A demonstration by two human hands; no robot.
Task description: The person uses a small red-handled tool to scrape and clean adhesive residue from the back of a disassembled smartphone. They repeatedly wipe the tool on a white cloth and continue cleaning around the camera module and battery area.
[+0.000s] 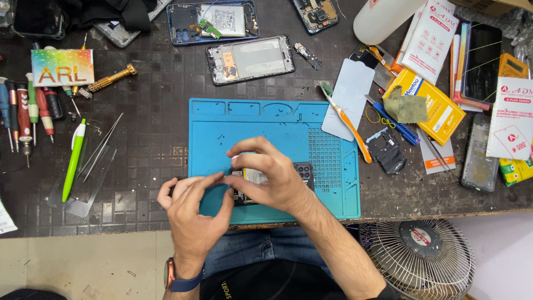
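From my remote seat, both hands pinch an opened smartphone [266, 180] on the blue repair mat [250, 125], left hand [191, 208] at its near edge, right hand [266, 178] over its top; light, stiff and fragile, I judge, best held by its edges.

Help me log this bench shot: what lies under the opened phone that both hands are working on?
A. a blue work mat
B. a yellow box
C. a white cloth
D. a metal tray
A: the left hand and right hand grip the opened phone over the blue work mat, which lies on the dark bench.
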